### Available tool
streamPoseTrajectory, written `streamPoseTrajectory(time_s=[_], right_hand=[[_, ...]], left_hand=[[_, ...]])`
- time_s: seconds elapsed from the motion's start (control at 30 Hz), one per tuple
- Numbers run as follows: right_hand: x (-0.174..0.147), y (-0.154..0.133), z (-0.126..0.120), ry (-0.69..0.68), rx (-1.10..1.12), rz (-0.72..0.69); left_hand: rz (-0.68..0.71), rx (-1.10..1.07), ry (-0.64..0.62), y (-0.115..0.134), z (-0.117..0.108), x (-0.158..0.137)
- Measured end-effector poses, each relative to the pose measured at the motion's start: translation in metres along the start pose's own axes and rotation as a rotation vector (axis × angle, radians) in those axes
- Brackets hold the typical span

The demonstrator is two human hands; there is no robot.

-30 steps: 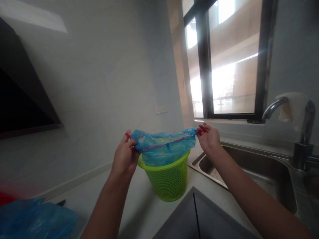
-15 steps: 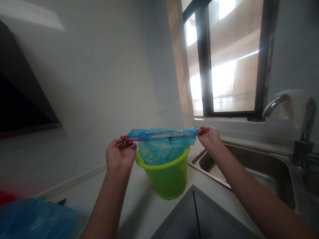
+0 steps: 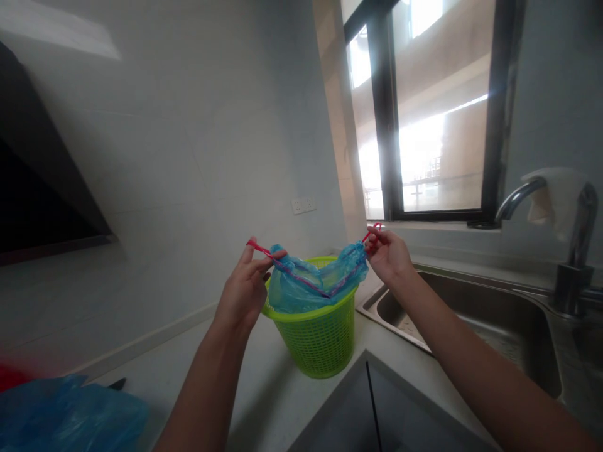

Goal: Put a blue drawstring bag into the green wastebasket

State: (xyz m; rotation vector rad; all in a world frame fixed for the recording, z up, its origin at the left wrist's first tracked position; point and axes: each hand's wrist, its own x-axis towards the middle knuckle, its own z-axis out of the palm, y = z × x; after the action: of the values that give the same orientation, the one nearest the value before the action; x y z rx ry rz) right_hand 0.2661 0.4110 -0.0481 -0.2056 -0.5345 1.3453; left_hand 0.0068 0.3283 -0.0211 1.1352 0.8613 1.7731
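A translucent blue drawstring garbage bag (image 3: 296,292) sits inside a lime-green plastic basket (image 3: 320,345), its top gathered above the rim. My left hand (image 3: 245,285) is closed at the bag's left corner, with a loop of the red drawstring (image 3: 259,247) hooked over a finger. At the opposite corner, the fingertips of my right hand (image 3: 389,254) pinch the other red drawstring end. Between the hands the bag's edge sags in a V. The basket stands upright on the counter, and its contents under the bag are hidden.
Right of the basket is a steel sink (image 3: 494,314) with a chrome faucet (image 3: 572,251) draped with a cloth. A grey panel with a dark seam (image 3: 372,408) lies in front. Another blue plastic bag (image 3: 70,414) rests at the lower left. A wall socket (image 3: 304,205) is behind.
The bag's top edge, stretched straight between my hands before, now sags in the middle. My left hand has moved right and up, and the red loops stand out more at both corners.
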Motion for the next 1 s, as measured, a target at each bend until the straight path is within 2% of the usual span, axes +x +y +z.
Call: streamPoseTrajectory(time_s=[0.2, 0.37, 0.5, 0.6, 0.7, 0.8, 0.9, 1.0], right_hand=[[0.009, -0.002, -0.006, 0.096, 0.1, -0.101], [0.016, -0.009, -0.013, 0.138, 0.187, -0.033], [0.015, -0.008, -0.011, 0.166, 0.211, -0.025], [0.01, -0.005, -0.007, 0.205, 0.22, -0.042], [0.005, 0.0, -0.004, 0.197, 0.193, -0.018], [0.001, 0.006, -0.002, 0.216, 0.133, -0.027], [-0.001, 0.013, 0.001, 0.247, 0.082, -0.091], [-0.007, 0.018, 0.008, 0.132, -0.004, -0.237]], left_hand=[[0.139, 0.155, 0.125, -0.011, -0.017, 0.016], [0.136, 0.246, 0.164, -0.013, -0.03, 0.03], [0.301, 0.169, 0.382, -0.013, -0.029, 0.034], [0.274, -0.07, 0.463, -0.007, -0.028, 0.034], [0.163, -0.408, 0.43, 0.002, -0.025, 0.031], [0.16, -0.576, 0.379, 0.005, -0.021, 0.028], [0.279, -0.519, 0.237, 0.001, -0.014, 0.023], [0.487, -0.323, 0.072, -0.006, -0.004, 0.014]])
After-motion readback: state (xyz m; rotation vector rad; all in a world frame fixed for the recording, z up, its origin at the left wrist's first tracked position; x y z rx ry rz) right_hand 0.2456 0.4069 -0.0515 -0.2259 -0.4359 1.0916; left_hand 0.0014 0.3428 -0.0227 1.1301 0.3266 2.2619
